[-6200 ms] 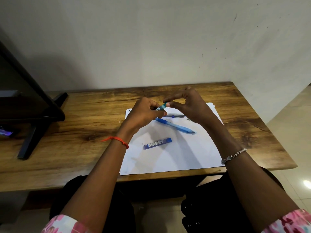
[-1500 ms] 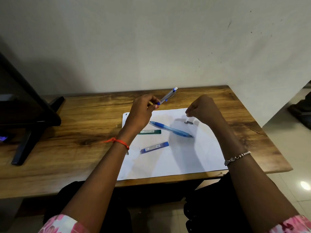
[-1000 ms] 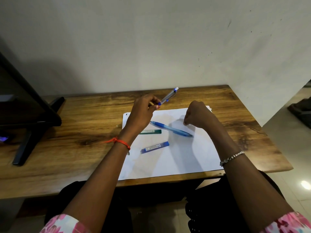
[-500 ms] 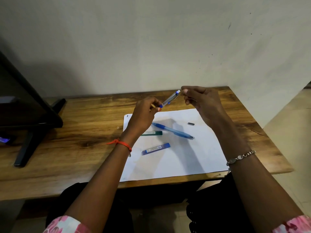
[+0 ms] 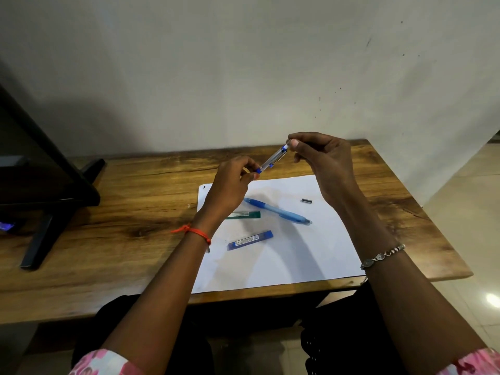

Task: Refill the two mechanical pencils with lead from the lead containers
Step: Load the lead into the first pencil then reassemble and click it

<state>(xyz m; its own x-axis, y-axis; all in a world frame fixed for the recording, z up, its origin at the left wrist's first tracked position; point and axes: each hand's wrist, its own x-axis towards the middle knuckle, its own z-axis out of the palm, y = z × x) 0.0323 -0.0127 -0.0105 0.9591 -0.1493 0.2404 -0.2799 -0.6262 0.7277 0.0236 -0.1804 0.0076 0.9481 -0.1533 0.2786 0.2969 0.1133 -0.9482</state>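
1. Sleeves with a pink floral print show at the near corners, and two bare forearms reach from them over the desk [image 5: 108, 239], a slab of brown, grained wood with a rounded right edge.
2. A white sheet of paper [image 5: 284, 266] lies flat on the desk between the arms, smooth and rectangular.
3. On the paper's near left lies a blue lead container [image 5: 250, 240], a slim flat box with a pale label; just beyond it sits a green lead container [image 5: 244, 214], same shape, partly hidden by the left wrist.
4. To their right a blue mechanical pencil [image 5: 278, 211] rests slantwise, opaque plastic with a lighter grip, tip pointing right.
5. A small dark cap [image 5: 306, 200], short and cylindrical, lies further right on the paper, apart from everything.
6. Above the paper's far edge, the left hand [image 5: 230, 185] pinches the lower end of a clear mechanical pencil [image 5: 272, 160], a transparent barrel with blue fittings, tilted up to the right.
7. The right hand [image 5: 322, 161] meets the pencil's upper end, thumb and forefinger closed at its tip; what they grip is too small to tell.
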